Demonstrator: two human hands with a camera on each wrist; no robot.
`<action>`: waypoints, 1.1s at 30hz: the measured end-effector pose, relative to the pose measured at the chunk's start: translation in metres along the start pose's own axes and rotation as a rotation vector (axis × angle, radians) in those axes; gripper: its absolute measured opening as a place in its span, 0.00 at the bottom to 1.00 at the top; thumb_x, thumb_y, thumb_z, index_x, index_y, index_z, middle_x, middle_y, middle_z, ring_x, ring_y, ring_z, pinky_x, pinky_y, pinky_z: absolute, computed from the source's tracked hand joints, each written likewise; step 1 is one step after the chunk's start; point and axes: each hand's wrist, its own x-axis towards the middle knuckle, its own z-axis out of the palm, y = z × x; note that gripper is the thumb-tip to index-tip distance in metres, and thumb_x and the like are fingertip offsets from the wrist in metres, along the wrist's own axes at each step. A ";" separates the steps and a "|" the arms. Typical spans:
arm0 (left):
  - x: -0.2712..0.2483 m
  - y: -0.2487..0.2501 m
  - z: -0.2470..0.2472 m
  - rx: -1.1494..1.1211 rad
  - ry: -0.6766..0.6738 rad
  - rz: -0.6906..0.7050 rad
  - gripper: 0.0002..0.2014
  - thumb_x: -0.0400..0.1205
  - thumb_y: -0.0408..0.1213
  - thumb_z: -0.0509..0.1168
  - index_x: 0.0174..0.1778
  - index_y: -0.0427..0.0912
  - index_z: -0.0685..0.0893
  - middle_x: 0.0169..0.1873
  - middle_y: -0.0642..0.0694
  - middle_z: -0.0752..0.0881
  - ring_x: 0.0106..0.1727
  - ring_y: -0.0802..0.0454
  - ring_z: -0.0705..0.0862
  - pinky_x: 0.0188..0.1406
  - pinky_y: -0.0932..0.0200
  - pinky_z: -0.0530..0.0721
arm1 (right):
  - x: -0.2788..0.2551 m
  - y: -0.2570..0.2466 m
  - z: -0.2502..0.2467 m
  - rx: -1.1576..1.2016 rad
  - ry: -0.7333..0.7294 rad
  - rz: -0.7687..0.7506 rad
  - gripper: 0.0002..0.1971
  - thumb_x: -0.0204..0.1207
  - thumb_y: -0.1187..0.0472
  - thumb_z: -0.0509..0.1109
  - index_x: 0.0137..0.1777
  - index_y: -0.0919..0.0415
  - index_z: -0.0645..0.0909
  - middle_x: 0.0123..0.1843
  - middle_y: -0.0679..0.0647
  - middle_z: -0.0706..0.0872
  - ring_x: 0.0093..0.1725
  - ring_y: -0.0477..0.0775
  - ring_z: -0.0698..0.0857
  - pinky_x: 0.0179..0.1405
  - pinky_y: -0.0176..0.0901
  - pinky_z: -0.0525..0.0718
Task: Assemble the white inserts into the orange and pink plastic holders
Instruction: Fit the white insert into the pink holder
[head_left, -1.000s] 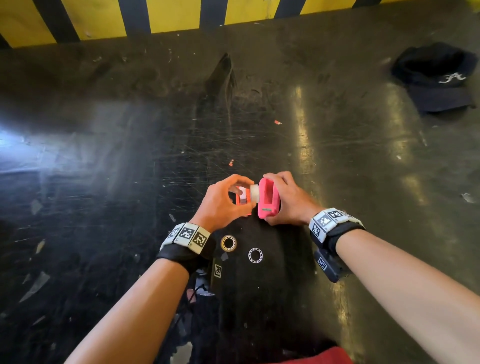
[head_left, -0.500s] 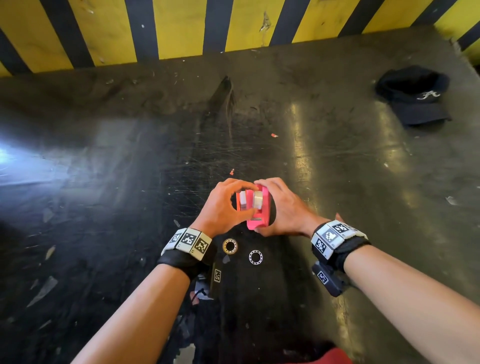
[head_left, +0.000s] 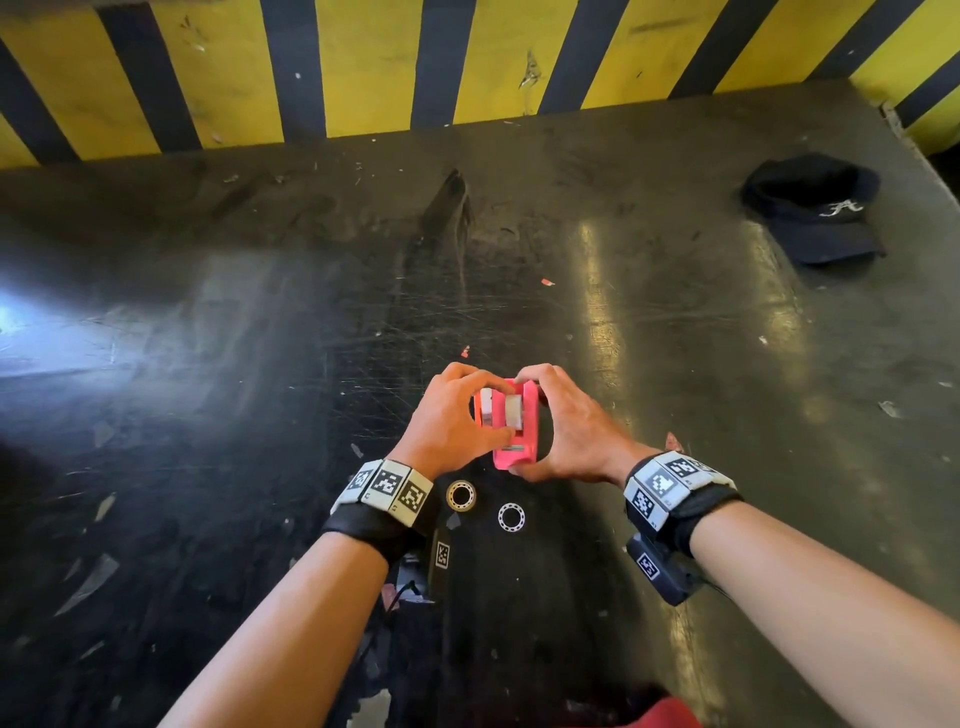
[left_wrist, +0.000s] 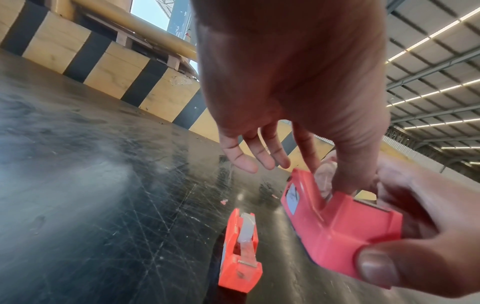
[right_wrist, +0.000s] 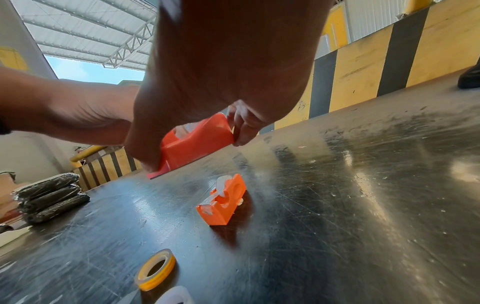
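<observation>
My right hand (head_left: 569, 426) grips the pink holder (head_left: 519, 441) by its ends and holds it just above the black table (head_left: 260, 364). A white insert (head_left: 513, 410) sits in the holder's recess. My left hand (head_left: 452, 421) pinches that insert: its thumb (left_wrist: 345, 179) reaches into the recess and its index finger curls over the top, while the other fingers (left_wrist: 241, 162) spread free. The orange holder (left_wrist: 239, 257), with a white insert in it, stands on the table just left of the pink one. In the head view my left hand mostly hides the orange holder (head_left: 479, 402).
A yellowish tape ring (head_left: 460, 494) and a white ring (head_left: 511, 517) lie near my wrists. A black cap (head_left: 815, 208) lies at the far right. The yellow-and-black striped wall (head_left: 467, 62) bounds the far edge. Black wrapped bundles (right_wrist: 49, 193) lie off to the left.
The white insert went from beside the pink holder into its recess. My left thumb now lies across the holder's front. The holder has turned more upright in my right hand.
</observation>
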 end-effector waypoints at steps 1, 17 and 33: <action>0.001 0.003 -0.001 0.039 -0.001 -0.004 0.28 0.69 0.48 0.84 0.66 0.60 0.85 0.66 0.53 0.79 0.69 0.50 0.77 0.65 0.47 0.83 | 0.000 -0.001 0.000 0.004 -0.001 0.007 0.51 0.53 0.41 0.89 0.74 0.44 0.65 0.69 0.47 0.73 0.61 0.53 0.83 0.60 0.57 0.88; -0.004 0.007 -0.007 -0.042 0.004 0.055 0.25 0.73 0.44 0.82 0.64 0.55 0.82 0.63 0.55 0.82 0.63 0.55 0.84 0.65 0.51 0.87 | 0.004 0.001 -0.001 -0.013 0.004 0.024 0.46 0.54 0.44 0.91 0.69 0.44 0.69 0.69 0.44 0.72 0.64 0.48 0.79 0.60 0.42 0.82; -0.010 0.012 0.003 0.165 0.094 0.159 0.04 0.81 0.44 0.75 0.50 0.54 0.94 0.60 0.55 0.87 0.58 0.57 0.81 0.48 0.76 0.66 | 0.005 0.003 -0.002 -0.019 0.000 0.055 0.44 0.54 0.44 0.91 0.66 0.44 0.69 0.67 0.45 0.74 0.63 0.49 0.79 0.59 0.41 0.78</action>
